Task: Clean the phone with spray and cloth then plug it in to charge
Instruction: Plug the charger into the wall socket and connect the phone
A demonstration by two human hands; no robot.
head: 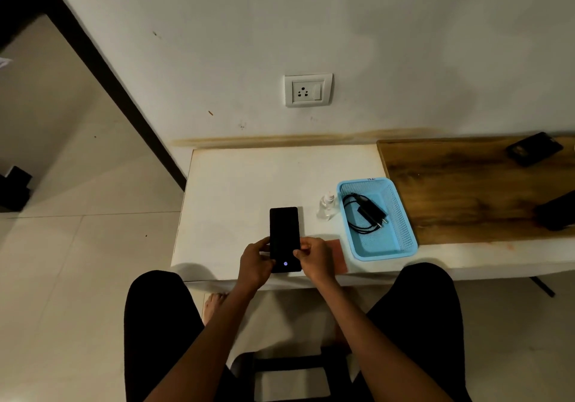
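A plain room in a home, by the look of it. White wall with a socket plate, pale tiled floor, a small white table against it.

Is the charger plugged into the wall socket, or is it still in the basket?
In the basket: the charger lies coiled there; the wall socket is empty.

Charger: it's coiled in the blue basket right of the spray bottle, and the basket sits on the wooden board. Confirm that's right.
Not quite. The head view shows the charger coiled in the blue basket, right of the spray bottle, but the basket sits on the white table, not on the wooden board. The board lies beside it, to the basket's right.
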